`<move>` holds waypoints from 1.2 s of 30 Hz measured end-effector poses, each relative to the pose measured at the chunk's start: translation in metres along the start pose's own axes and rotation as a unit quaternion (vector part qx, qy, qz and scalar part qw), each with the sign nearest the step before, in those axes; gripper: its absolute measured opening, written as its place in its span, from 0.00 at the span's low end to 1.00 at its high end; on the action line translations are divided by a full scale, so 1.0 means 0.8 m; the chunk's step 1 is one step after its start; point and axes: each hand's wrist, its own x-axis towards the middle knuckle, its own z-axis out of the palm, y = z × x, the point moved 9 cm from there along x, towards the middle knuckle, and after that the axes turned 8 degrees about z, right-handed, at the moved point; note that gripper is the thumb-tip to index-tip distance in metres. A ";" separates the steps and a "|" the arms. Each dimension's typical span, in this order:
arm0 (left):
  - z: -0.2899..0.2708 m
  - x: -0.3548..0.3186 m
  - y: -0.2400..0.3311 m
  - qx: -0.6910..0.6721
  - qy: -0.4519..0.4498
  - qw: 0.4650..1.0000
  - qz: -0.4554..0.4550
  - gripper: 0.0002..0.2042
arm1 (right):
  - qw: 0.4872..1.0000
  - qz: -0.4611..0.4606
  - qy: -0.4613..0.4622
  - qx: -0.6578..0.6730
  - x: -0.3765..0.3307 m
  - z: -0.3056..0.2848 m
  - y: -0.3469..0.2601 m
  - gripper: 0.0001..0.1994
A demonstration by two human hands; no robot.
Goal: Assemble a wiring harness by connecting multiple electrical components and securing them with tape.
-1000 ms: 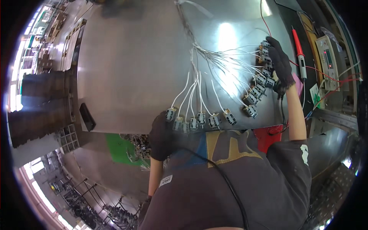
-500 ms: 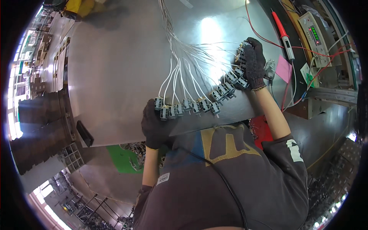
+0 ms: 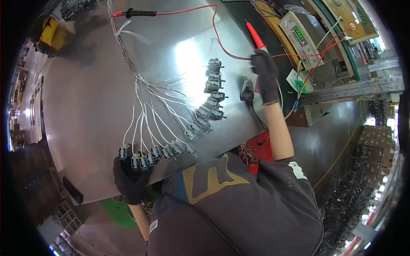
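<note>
The right hand (image 3: 265,70) has left the row of connectors (image 3: 200,117) and now grips a red probe (image 3: 255,36) in the upper right. On the metal table (image 3: 85,98), the left hand (image 3: 130,179), lower left, pinches the end connector (image 3: 124,151).

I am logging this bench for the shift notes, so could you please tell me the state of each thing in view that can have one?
Left hand: gloved, at the near end of the connector row.
Right hand: gloved, closed on the red probe.
Black probe: lying loose on the metal table.
Connectors: laid in a curved row, wired with white leads.
Test meter: on, green digits lit.
</note>
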 end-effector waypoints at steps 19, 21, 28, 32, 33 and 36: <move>-0.087 -0.010 0.070 -0.058 0.374 0.915 0.137 0.30 | 0.981 0.106 0.006 0.166 -0.067 -0.062 -0.101 0.16; -0.071 0.029 0.137 -0.079 0.260 0.952 0.140 0.29 | 0.959 0.126 -0.116 0.226 -0.090 -0.028 -0.144 0.15; 0.079 0.127 0.279 -0.391 -0.146 0.905 0.083 0.29 | 0.927 0.164 -0.330 0.063 -0.289 0.146 -0.092 0.28; 0.080 0.088 0.220 -0.660 -0.081 0.745 -0.057 0.28 | 0.833 0.072 -0.475 0.275 -0.318 0.200 -0.197 0.40; 0.076 0.087 0.223 -0.672 -0.087 0.733 -0.068 0.28 | 0.902 -0.032 -0.419 0.099 -0.327 0.195 -0.169 0.41; 0.074 0.090 0.233 -0.703 -0.097 0.698 -0.102 0.31 | 0.915 -0.064 -0.398 0.008 -0.326 0.192 -0.170 0.42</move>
